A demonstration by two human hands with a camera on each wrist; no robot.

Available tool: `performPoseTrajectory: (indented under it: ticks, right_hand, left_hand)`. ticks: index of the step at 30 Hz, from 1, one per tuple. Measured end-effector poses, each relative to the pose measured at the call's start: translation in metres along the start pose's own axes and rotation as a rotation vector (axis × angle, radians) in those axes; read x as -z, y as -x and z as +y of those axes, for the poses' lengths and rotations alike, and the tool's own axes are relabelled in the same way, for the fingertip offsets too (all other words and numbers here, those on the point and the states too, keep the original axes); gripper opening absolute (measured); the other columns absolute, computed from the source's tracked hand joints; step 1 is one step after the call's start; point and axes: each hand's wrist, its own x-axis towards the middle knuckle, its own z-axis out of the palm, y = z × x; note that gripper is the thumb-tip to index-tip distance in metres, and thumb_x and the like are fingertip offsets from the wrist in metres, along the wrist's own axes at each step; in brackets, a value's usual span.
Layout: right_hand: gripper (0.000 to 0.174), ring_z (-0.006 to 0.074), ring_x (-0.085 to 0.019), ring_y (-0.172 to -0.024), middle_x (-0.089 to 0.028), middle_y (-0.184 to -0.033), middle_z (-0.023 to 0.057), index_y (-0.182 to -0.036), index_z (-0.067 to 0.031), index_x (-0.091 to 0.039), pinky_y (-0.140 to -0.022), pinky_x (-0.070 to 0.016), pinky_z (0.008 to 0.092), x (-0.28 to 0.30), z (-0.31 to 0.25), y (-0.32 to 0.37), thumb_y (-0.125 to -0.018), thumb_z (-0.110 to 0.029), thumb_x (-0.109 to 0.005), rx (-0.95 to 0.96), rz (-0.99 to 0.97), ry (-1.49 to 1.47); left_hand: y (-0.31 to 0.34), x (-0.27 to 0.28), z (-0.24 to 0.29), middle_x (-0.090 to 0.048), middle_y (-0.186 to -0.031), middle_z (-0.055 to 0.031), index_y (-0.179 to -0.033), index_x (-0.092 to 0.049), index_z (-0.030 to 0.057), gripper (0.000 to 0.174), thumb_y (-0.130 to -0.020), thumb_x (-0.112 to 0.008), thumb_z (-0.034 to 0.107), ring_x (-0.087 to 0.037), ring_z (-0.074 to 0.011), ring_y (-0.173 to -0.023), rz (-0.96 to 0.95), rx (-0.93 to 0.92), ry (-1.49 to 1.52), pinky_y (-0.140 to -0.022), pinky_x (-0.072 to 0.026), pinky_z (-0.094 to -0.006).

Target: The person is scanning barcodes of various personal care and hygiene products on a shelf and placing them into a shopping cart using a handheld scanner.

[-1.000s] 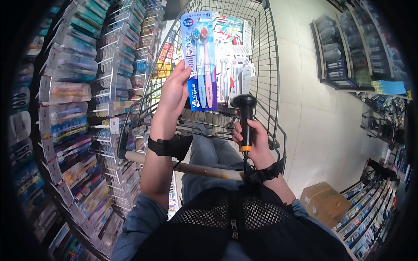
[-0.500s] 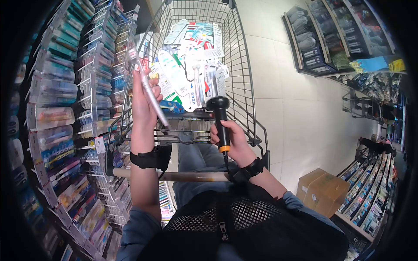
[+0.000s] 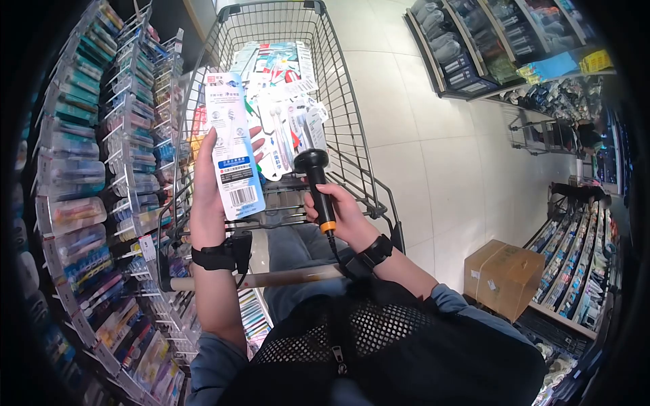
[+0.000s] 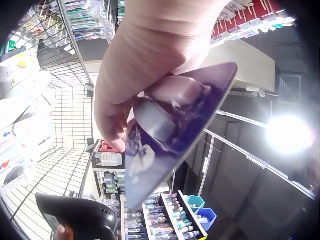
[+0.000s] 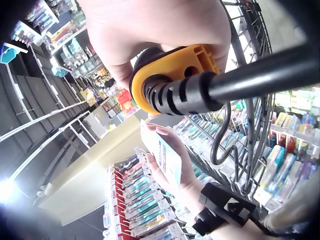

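My left hand [image 3: 206, 193] grips a toothbrush pack [image 3: 233, 145] above the near end of the shopping cart, thumb along one edge and fingertips showing at the other. The pack's printed back, with a barcode near its lower end, faces up in the head view. From below, the left wrist view shows its clear blister [image 4: 155, 120] and purple card. My right hand [image 3: 349, 213] holds a black handheld barcode scanner [image 3: 318, 186] by its handle, fingers curled round it. The scanner's head is beside the pack's lower part, and a cable runs from its orange-ringed end.
Several packs [image 3: 274, 68] lie in the wire shopping cart [image 3: 291, 277], whose handle crosses in front of my body. Racks of hanging toothbrush packs [image 3: 78, 179] line the left side. At right are a cardboard box [image 3: 501, 281] and stocked shelves [image 3: 460, 54].
My left hand has turned the toothbrush pack from its front, through edge-on, to its back, and brought it lower. My right hand keeps its hold on the barcode scanner.
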Motion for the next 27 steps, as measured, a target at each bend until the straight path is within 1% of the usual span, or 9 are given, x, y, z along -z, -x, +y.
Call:
performPoseTrajectory:
  ticks: [1,2,4,10,12,13,16,18,27]
  right_hand:
    - [0.021,0.0174,-0.050,-0.060,-0.053,-0.071,0.0079,-0.100,-0.0068,-0.044,-0.059,-0.0407,0.0295,-0.001,0.000,0.000,-0.084,-0.019,-0.048,0.002,-0.012,0.001]
    - [0.021,0.0174,-0.050,-0.060,-0.053,-0.071,0.0079,-0.100,-0.0068,-0.044,-0.059,-0.0407,0.0295,-0.002,0.000,0.000,-0.084,-0.019,-0.048,-0.001,-0.017,0.001]
    - [0.021,0.0172,-0.050,-0.059,-0.053,-0.071,0.0078,-0.100,-0.0067,-0.044,-0.059,-0.0405,0.0294,-0.002,0.000,0.000,-0.084,-0.019,-0.049,0.002,-0.017,-0.004]
    - [0.022,0.0166,-0.050,-0.060,-0.053,-0.072,0.0071,-0.100,-0.0058,-0.044,-0.060,-0.0402,0.0291,-0.002,0.002,0.001,-0.084,-0.020,-0.049,-0.010,-0.008,0.018]
    - [0.032,0.0163,-0.045,-0.060,-0.047,-0.070,0.0065,-0.112,-0.0049,-0.041,-0.060,-0.0378,0.0291,-0.002,0.003,0.001,-0.084,-0.022,-0.043,-0.007,0.065,0.066]
    - [0.032,0.0163,-0.045,-0.060,-0.047,-0.070,0.0065,-0.112,-0.0049,-0.041,-0.060,-0.0378,0.0291,-0.003,0.003,0.002,-0.084,-0.022,-0.043,-0.010,0.065,0.068]
    - [0.032,0.0166,-0.045,-0.060,-0.047,-0.070,0.0068,-0.111,-0.0046,-0.042,-0.059,-0.0369,0.0291,-0.003,0.003,0.003,-0.084,-0.022,-0.043,-0.001,0.048,0.062]
    - [0.023,0.0165,-0.050,-0.060,-0.053,-0.072,0.0074,-0.101,-0.0057,-0.044,-0.060,-0.0402,0.0296,-0.002,0.003,0.003,-0.084,-0.020,-0.048,-0.007,0.003,0.018]
    - [0.022,0.0167,-0.049,-0.060,-0.052,-0.071,0.0074,-0.100,-0.0056,-0.044,-0.059,-0.0393,0.0293,-0.002,0.005,0.005,-0.084,-0.021,-0.048,-0.003,-0.001,0.029]
  left_hand:
    - [0.001,-0.001,0.001,-0.042,-0.123,-0.0239,-0.133,-0.020,-0.0005,0.059,-0.091,-0.032,0.038,-0.052,-0.0299,-0.103,-0.018,0.006,0.067,-0.083,-0.0476,-0.0398]
    - [0.001,0.001,0.001,-0.042,-0.123,-0.0239,-0.133,-0.020,-0.0005,0.059,-0.091,-0.032,0.038,-0.052,-0.0299,-0.103,-0.016,0.001,0.065,-0.083,-0.0476,-0.0398]
    - [-0.001,0.006,0.000,-0.037,-0.127,-0.0249,-0.135,-0.015,0.0028,0.059,-0.092,-0.027,0.041,-0.049,-0.0319,-0.106,-0.104,-0.010,0.052,-0.084,-0.0465,-0.0415]
    - [0.002,0.006,0.002,-0.037,-0.127,-0.0245,-0.135,-0.016,0.0030,0.061,-0.092,-0.024,0.044,-0.050,-0.0325,-0.104,-0.129,-0.051,0.014,-0.081,-0.0479,-0.0411]
    - [0.001,0.010,0.003,-0.038,-0.127,-0.0250,-0.135,-0.016,0.0031,0.060,-0.092,-0.023,0.044,-0.051,-0.0328,-0.102,-0.174,-0.046,0.020,-0.081,-0.0483,-0.0407]
    - [0.002,0.010,0.003,-0.038,-0.127,-0.0250,-0.135,-0.016,0.0031,0.060,-0.092,-0.023,0.044,-0.051,-0.0328,-0.102,-0.172,-0.047,0.022,-0.081,-0.0483,-0.0407]
    - [0.004,0.007,0.005,-0.037,-0.127,-0.0255,-0.135,-0.017,0.0030,0.060,-0.092,-0.022,0.044,-0.052,-0.0329,-0.100,-0.202,-0.058,0.014,-0.080,-0.0485,-0.0402]
    - [0.004,0.006,0.004,-0.038,-0.127,-0.0258,-0.135,-0.017,0.0028,0.060,-0.092,-0.021,0.045,-0.053,-0.0328,-0.099,-0.231,-0.048,0.035,-0.080,-0.0485,-0.0398]
    - [0.006,0.002,0.004,-0.039,-0.126,-0.0268,-0.135,-0.019,0.0025,0.057,-0.093,-0.021,0.041,-0.051,-0.0342,-0.104,-0.196,-0.050,0.006,-0.084,-0.0451,-0.0401]
